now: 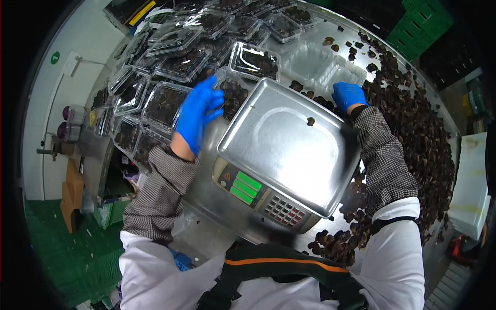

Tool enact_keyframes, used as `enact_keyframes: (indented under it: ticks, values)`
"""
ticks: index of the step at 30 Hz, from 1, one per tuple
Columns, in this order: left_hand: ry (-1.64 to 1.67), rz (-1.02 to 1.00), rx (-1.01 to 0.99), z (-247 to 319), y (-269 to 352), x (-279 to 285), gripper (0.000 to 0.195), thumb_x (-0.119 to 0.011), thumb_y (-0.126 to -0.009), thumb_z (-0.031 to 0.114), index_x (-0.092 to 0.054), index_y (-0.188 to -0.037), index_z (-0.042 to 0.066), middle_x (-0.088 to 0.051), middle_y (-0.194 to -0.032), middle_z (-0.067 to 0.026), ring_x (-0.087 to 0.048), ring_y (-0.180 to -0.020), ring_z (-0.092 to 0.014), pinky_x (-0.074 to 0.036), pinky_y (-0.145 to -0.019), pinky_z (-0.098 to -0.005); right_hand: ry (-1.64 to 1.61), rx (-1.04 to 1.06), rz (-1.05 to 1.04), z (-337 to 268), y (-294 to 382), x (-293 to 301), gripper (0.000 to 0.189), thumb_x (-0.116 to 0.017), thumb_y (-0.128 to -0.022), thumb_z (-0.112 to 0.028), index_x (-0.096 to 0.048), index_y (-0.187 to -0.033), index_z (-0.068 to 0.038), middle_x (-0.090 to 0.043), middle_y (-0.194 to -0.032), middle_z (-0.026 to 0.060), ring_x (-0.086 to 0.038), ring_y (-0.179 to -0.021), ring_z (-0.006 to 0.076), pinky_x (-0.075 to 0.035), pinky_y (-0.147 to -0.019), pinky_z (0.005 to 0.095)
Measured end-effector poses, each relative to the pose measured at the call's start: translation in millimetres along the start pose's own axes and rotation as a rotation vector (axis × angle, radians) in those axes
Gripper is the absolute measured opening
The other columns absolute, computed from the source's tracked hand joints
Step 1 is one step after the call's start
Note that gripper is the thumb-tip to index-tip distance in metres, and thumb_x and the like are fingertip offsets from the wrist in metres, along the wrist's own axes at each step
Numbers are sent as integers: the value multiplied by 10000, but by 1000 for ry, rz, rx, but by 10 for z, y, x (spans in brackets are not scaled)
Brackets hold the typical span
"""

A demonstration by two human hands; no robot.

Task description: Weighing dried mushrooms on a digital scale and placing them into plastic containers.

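My left hand (199,112), in a blue glove, is left of the scale with its fingers apart. Its fingertips are at the edge of a clear plastic clamshell box (233,95) filled with dark brown mushroom pieces; whether they touch it is hard to tell. My right hand (348,97), also gloved in blue, is curled at the near edge of an empty clear clamshell (343,73), which lies unfolded behind the scale. Between my arms stands a digital scale with a steel pan (286,151). One small mushroom piece (310,121) lies on the pan.
Many filled clamshells (182,64) are piled at the left and back of the steel table. A large heap of loose mushroom pieces (422,155) covers the right side. Green crates (420,29) stand beyond the far right edge, a white foam box (469,186) at the right.
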State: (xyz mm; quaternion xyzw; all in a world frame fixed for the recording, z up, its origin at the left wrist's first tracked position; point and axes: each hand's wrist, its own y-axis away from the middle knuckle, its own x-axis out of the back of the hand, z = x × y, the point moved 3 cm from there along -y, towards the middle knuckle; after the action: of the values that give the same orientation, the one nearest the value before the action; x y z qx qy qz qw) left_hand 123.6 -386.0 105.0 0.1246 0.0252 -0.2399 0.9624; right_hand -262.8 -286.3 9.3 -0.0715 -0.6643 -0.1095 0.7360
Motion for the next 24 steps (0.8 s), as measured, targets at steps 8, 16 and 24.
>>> enact_keyframes:
  ticks: [8, 16, 24]
  values:
    - [-727, 48, -95, -1227, 53, 149, 567, -612, -891, 405, -487, -1349, 96, -602, -1203, -171, -580, -1103, -277, -434, -947, -355, -104, 8, 54, -29, 162, 97, 261, -633, -815, -327, -671, -926, -93, -672, -909, 133, -650, -889, 309, -523, -755, 423]
    - [-722, 52, -34, -1108, 259, -63, 620, -625, -860, 463, -483, -1355, 118, -576, -1254, -195, -567, -1142, -322, -439, -952, -370, -18, -52, -35, -81, 249, 88, 278, -620, -814, -380, -715, -899, -134, -690, -933, 115, -662, -907, 281, -499, -798, 390]
    - [-733, 15, -78, -1024, 347, -183, 640, -661, -854, 387, -436, -1383, 105, -596, -1232, -177, -587, -1118, -306, -453, -938, -380, -281, -91, -242, 113, 93, 114, 333, -584, -850, -406, -720, -963, -123, -694, -951, 105, -658, -904, 307, -508, -819, 420]
